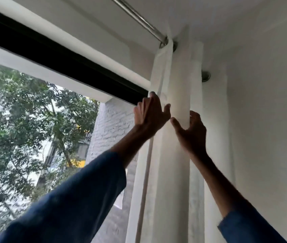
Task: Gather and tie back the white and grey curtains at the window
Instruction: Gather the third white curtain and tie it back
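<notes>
Daylight from the window [34, 120] falls on the white curtain [170, 155], bunched in the corner beside the white wall [265, 120] under a metal rod [139, 16], where the left hand [149, 114] and right hand [191, 132], both open, press its folds.
</notes>
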Demonstrator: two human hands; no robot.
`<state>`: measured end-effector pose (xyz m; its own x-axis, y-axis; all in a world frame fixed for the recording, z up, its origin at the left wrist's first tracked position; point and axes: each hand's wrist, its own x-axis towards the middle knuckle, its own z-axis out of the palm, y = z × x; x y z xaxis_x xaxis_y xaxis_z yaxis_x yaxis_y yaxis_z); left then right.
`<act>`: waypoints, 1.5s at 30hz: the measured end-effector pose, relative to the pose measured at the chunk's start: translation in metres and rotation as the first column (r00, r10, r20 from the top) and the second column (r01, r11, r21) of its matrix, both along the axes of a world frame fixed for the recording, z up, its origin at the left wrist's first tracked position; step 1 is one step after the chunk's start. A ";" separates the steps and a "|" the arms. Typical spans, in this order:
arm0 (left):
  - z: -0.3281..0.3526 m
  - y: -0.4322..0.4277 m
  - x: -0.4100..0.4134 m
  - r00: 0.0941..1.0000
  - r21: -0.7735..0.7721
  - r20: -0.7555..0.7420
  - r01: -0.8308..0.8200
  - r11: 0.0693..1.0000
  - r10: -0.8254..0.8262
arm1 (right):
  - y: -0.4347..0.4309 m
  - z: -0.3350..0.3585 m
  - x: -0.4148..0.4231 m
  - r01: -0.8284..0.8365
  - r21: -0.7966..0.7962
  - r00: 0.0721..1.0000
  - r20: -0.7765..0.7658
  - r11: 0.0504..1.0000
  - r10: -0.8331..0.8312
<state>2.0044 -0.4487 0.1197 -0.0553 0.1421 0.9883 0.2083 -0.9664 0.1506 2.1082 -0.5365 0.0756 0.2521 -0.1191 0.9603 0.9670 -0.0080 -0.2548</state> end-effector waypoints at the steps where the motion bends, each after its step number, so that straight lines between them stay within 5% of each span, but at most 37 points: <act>1: 0.014 -0.001 -0.002 0.999 0.009 0.029 -0.031 0.999 0.031 | 0.003 0.012 0.000 0.005 -0.009 1.000 0.008 1.000 -0.005; 6: 0.057 0.011 -0.033 0.972 0.111 0.037 -0.237 0.965 0.234 | 0.023 0.056 -0.002 0.009 0.004 1.000 0.022 1.000 -0.009; 10: 0.072 0.065 -0.093 0.913 0.025 0.114 -0.396 0.918 0.391 | 0.034 0.072 -0.010 -0.013 0.018 1.000 -0.012 1.000 0.013; 18: 0.110 0.206 -0.290 0.663 -0.099 0.299 -0.694 0.713 0.687 | 0.072 0.102 -0.058 -0.135 0.027 0.991 -0.006 0.990 0.136; 22: 0.080 0.150 -0.327 0.609 -0.056 0.266 -0.764 0.643 0.747 | 0.092 0.117 -0.092 -0.211 0.114 0.969 -0.106 0.971 0.223; 28: 0.062 0.118 -0.325 0.733 0.003 0.110 -0.675 0.737 0.671 | 0.101 0.131 -0.109 -0.220 0.040 0.930 -0.293 0.975 0.222; 32: 0.054 0.103 -0.308 0.822 0.105 0.026 -0.568 0.816 0.569 | 0.083 0.133 -0.088 -0.214 0.152 0.918 -0.305 0.965 0.252; 40: 0.065 0.075 -0.286 0.979 0.032 0.034 -0.200 0.979 0.199 | 0.078 0.133 -0.126 0.196 0.131 0.980 -0.052 0.972 -0.190; 45: 0.085 0.067 -0.294 0.999 -0.037 0.032 0.027 0.999 -0.026 | 0.111 0.141 -0.201 0.166 0.066 0.969 0.174 0.984 -0.175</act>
